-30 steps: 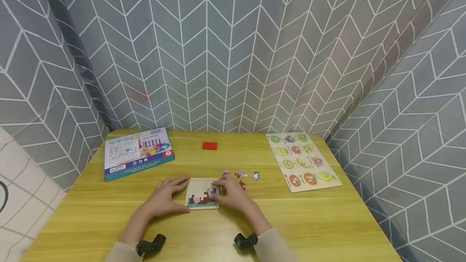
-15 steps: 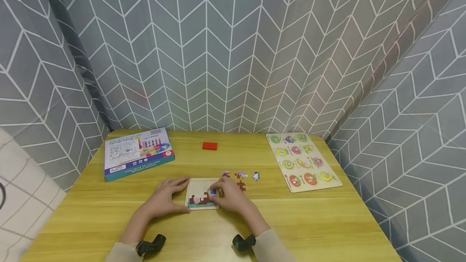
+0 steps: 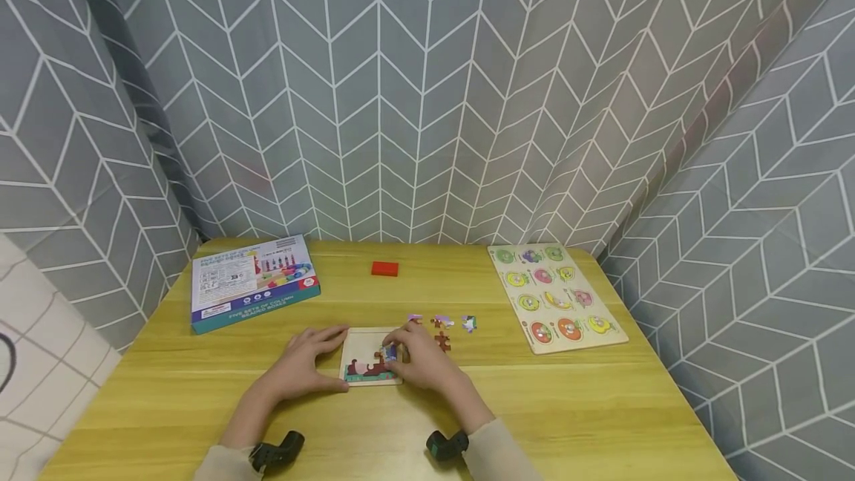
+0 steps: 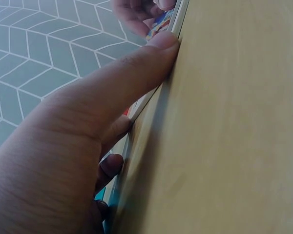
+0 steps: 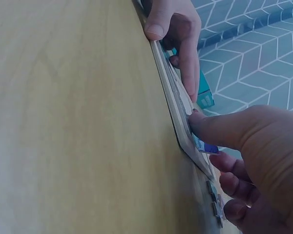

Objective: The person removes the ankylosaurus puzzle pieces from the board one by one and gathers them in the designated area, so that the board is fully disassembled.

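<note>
In the head view, a small wooden jigsaw puzzle board (image 3: 364, 348) lies on the table with brown and green pieces along its near side. My left hand (image 3: 300, 366) holds the board's left side, thumb at the near corner and index finger at the far one. At the board's right side, my right hand (image 3: 422, 357) pinches a blue-and-purple puzzle piece (image 3: 390, 352) between thumb and fingers. From the right wrist view, this puzzle piece (image 5: 206, 146) appears tilted against the board's surface; whether it is seated cannot be told.
Several loose puzzle pieces (image 3: 442, 322) lie just beyond my right hand. A red block (image 3: 384, 268) sits farther back. At the back left is a cardboard box (image 3: 257, 284), and at the right a fruit peg board (image 3: 556, 297). A grey patterned curtain (image 3: 401, 95) hangs behind the table.
My right hand has shifted slightly with its puzzle piece over the board's right side, uncovering a brown loose piece more fully. The left hand and the board stay in place.
</note>
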`<state>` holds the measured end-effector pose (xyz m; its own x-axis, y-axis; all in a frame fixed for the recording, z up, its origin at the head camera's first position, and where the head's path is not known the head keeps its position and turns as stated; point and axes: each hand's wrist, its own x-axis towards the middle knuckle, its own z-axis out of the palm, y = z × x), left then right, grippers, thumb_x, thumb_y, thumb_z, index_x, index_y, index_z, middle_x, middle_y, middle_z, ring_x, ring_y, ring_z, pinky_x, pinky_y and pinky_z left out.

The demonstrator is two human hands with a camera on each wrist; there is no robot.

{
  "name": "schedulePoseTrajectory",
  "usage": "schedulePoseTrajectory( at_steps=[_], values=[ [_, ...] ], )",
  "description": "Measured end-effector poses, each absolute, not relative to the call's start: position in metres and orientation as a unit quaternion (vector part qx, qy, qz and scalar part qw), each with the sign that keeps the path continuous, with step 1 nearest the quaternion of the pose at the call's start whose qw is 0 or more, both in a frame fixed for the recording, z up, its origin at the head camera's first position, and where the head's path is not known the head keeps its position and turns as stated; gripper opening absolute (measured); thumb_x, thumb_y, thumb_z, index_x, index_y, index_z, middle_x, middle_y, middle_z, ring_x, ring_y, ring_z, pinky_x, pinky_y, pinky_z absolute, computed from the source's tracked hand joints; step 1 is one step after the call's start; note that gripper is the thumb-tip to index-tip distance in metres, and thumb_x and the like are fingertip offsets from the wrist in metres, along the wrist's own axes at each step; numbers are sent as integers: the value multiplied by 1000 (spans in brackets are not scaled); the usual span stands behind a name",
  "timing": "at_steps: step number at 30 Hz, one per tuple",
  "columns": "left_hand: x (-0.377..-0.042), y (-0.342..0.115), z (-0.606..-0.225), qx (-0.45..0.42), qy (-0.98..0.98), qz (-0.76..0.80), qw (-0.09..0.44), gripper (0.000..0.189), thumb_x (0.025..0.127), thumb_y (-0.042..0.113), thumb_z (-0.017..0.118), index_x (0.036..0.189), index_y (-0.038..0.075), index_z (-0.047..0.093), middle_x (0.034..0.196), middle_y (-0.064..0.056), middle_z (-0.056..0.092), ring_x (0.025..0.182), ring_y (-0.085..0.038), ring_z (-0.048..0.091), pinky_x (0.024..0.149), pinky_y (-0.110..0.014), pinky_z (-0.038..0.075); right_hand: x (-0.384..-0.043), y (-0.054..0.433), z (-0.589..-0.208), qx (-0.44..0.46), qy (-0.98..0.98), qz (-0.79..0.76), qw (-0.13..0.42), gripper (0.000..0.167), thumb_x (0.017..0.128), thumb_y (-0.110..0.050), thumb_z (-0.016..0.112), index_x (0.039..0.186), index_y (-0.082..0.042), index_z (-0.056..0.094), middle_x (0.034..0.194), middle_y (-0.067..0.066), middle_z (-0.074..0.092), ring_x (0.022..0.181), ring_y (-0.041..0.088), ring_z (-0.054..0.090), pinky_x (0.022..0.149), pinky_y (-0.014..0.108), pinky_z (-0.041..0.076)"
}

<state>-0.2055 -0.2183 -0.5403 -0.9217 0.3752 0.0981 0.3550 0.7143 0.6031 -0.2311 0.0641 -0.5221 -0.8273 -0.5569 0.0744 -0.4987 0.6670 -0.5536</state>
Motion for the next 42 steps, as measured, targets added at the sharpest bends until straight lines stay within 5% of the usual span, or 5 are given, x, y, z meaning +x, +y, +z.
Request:
schedulePoseTrajectory(
  at_steps=[20, 26, 32, 42],
  values=[
    [-204, -220, -542, 198, 922, 331, 30, 102, 74, 59, 91, 156, 10, 54, 166, -9, 46, 135, -40, 45, 116, -75, 20, -231, 70, -517, -317, 906, -272, 63, 30, 101, -16, 74, 130, -6, 74, 116, 2, 68, 96, 8, 55, 88, 26, 51],
    [-206, -220, -545, 193, 922, 333, 31, 103, 74, 59, 91, 157, 11, 53, 166, -9, 45, 138, -41, 43, 118, -75, 18, -230, 76, -512, -296, 901, -313, 45, 29, 104, -19, 71, 131, -9, 73, 123, 4, 67, 105, 15, 60, 92, 31, 54],
    [-207, -219, -543, 196, 921, 334, 27, 103, 74, 59, 91, 157, 10, 54, 166, -9, 46, 140, -44, 41, 117, -74, 20, -232, 111, -506, -249, 900, -356, 17, 33, 104, -15, 69, 136, -6, 70, 135, 12, 64, 110, 25, 63, 93, 40, 57],
    [-206, -219, -542, 196, 922, 333, 24, 103, 74, 58, 92, 157, 11, 54, 165, -9, 46, 137, -42, 43, 117, -73, 20, -233, 182, -515, -166, 912, -374, -27, 26, 98, -6, 75, 124, -6, 74, 121, 8, 68, 106, 22, 64, 95, 45, 56]
  ],
)
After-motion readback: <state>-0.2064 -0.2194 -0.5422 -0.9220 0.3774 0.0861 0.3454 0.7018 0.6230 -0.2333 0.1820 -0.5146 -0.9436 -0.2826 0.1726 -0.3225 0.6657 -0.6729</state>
